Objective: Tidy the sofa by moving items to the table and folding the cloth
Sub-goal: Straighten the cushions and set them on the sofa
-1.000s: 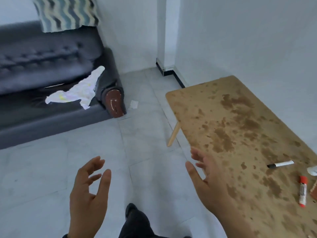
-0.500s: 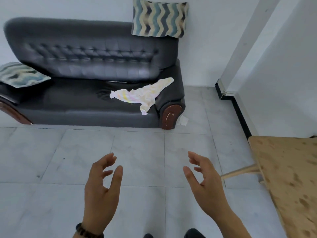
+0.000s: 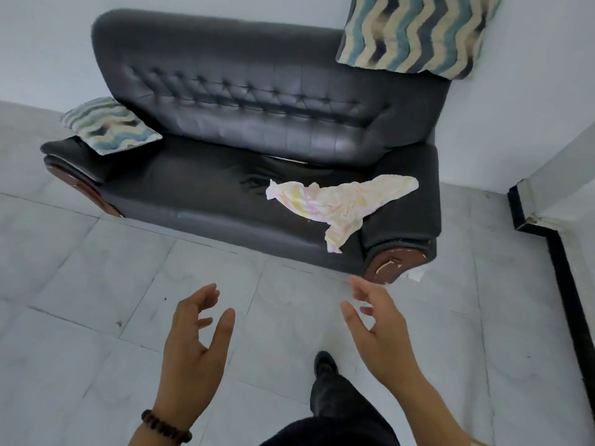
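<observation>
A crumpled pale yellow and pink cloth lies on the right part of the seat of a black leather sofa, one corner hanging over the seat's front edge. My left hand and my right hand are raised over the tiled floor in front of the sofa, palms facing each other, fingers loosely spread, both holding nothing. Both hands are well short of the cloth. The table is out of view.
One zigzag-patterned cushion rests on the sofa's left arm, another sits on the backrest's right end. A scrap of white paper lies on the floor by the right sofa foot. My leg and shoe are below. A wall corner juts at right.
The view has swung left from the table to the sofa and come closer to it. The table has left the frame. Both hands stay raised and hold nothing.
</observation>
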Demonstrator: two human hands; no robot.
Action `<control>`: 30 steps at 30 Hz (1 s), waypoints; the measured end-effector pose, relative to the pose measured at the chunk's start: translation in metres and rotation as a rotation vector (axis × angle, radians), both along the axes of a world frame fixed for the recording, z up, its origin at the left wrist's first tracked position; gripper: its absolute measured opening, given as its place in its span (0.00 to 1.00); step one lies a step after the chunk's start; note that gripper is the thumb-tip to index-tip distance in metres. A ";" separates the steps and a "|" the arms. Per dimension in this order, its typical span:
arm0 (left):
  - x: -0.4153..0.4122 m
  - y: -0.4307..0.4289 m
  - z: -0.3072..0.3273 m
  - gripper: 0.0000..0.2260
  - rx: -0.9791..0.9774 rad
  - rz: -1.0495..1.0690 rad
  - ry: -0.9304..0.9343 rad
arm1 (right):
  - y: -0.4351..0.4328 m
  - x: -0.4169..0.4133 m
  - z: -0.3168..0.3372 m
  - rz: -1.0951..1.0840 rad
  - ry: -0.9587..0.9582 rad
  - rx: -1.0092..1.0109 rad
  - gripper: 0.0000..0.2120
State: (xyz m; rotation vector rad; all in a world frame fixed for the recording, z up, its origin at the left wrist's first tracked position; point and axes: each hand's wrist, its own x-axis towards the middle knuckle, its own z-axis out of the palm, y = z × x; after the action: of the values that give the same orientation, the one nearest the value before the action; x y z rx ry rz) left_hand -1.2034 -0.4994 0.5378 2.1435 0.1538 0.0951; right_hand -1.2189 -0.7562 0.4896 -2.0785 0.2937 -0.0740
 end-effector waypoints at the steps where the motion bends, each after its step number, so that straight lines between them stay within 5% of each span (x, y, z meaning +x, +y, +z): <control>1: 0.022 0.005 0.009 0.20 0.003 0.034 -0.014 | 0.005 0.034 0.008 0.040 -0.017 0.000 0.18; 8: 0.140 0.070 0.026 0.19 0.008 0.320 -0.031 | 0.078 0.236 0.029 0.323 -0.027 0.018 0.18; 14: 0.233 0.169 -0.022 0.20 -0.121 0.498 0.052 | 0.185 0.360 -0.012 0.511 0.090 -0.033 0.19; 30: 0.598 0.473 0.004 0.18 -0.091 0.465 0.024 | 0.455 0.696 0.009 0.368 0.000 0.013 0.20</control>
State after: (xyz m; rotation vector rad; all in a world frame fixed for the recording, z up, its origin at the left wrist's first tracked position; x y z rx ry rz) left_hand -0.6056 -0.0263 0.5422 1.9820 0.6565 0.3253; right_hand -0.5225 -0.3017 0.4981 -2.0866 -0.0907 0.1490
